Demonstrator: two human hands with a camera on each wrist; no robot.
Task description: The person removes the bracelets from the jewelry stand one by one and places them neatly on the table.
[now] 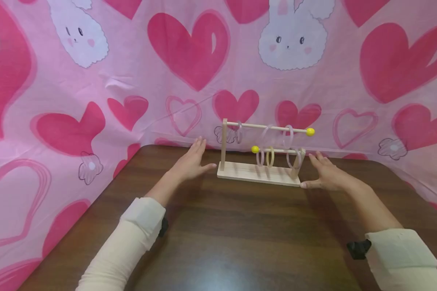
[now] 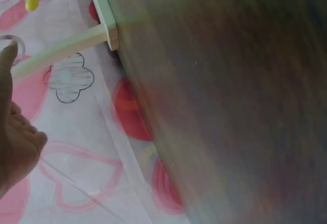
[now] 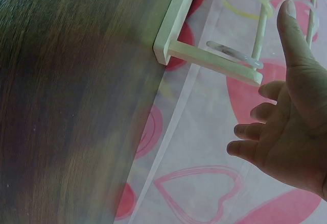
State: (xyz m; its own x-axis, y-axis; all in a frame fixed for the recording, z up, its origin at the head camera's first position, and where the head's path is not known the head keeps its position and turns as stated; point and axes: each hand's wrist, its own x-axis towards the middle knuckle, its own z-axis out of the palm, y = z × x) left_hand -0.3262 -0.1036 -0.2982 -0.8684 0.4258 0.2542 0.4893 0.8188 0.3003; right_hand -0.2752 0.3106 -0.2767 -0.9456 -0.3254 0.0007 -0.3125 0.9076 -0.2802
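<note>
A pale wooden ring stand [image 1: 255, 173] is on the table in the head view, with a long upper rod and a shorter lower one, each tipped with a yellow ball [image 1: 310, 131]. Three translucent purplish rings hang on the upper rod. The lower rod carries a yellow ring [image 1: 270, 157] between two purplish ones. My left hand [image 1: 190, 163] is beside the stand's left end, fingers extended and thumb toward the base. At the opposite end, my right hand [image 1: 325, 174] has its fingers spread, thumb tip right by the base corner. Both hands hold nothing.
The dark brown wooden table [image 1: 218, 234] has rounded far corners. Close behind it hangs a pink cloth [image 1: 131, 60] printed with hearts and rabbits, which also runs along the left and right sides.
</note>
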